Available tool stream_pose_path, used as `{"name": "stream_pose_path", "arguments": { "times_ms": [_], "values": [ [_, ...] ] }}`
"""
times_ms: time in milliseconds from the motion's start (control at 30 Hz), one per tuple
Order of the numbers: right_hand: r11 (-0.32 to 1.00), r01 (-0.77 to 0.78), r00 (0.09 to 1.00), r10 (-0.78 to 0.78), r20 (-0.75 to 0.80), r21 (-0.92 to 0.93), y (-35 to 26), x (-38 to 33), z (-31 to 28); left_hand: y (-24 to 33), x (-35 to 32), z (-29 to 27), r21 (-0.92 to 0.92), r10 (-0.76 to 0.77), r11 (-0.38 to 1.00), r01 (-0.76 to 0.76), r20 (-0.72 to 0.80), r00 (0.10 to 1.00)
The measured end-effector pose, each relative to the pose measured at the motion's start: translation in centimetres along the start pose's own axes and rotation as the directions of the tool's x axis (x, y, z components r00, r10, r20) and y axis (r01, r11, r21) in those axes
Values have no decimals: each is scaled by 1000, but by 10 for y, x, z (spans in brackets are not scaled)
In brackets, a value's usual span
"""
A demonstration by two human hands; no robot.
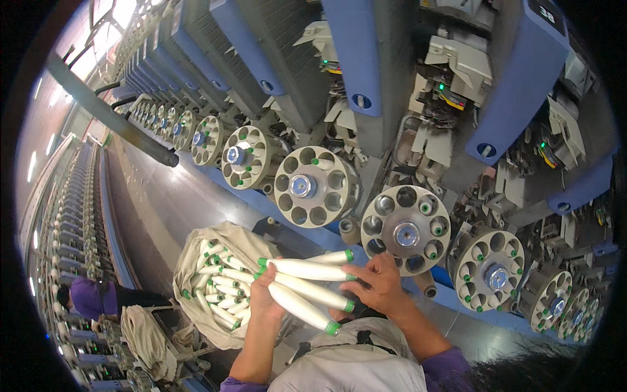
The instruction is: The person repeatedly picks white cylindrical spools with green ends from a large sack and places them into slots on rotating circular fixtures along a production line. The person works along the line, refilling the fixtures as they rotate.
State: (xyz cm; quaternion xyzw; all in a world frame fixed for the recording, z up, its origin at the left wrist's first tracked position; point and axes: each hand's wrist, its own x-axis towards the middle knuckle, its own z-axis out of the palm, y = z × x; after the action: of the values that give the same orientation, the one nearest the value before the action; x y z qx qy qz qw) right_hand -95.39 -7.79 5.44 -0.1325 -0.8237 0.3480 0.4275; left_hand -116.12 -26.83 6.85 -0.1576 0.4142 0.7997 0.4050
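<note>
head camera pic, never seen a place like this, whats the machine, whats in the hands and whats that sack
The picture comes from a camera worn on a person's head, looking down at their own two bare hands; its fisheye lens bends straight edges. In front stands a long textile machine with blue panels. Along it runs a row of round metal magazines, each ringed with pockets; some pockets hold bobbins with green tips, others look empty. The left hand and the right hand together hold a bundle of bobbins, white yarn wound on tubes with green ends. Below the left hand sits a cloth sack full of more of the same bobbins. At the far left, another person in a purple top is by a second row of machines across the aisle.
</note>
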Motion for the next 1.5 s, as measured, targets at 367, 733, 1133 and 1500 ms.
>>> {"name": "stream_pose_path", "arguments": {
  "times_ms": [367, 733, 1133, 1500],
  "values": [
    [971, -196, 980, 200, -21, 136, 3, -78, 44, 28, 8, -45, 71, -19, 997, 25, -89, 996],
    [195, -309, 385, 921, -65, 931, 63, -38, -40, 23, 4, -36, 132, -90, 990, 42, 380, 920],
    [667, -739, 667, 704, 246, 95, 102, -6, -47, 23, -4, -16, 336, -9, 932, -135, 394, 919],
    [505, -748, 597, 228, 769, 430, 120, -11, -36, -2, 17, 29, 323, -275, 940, 107, 535, 799]
  ]
}}
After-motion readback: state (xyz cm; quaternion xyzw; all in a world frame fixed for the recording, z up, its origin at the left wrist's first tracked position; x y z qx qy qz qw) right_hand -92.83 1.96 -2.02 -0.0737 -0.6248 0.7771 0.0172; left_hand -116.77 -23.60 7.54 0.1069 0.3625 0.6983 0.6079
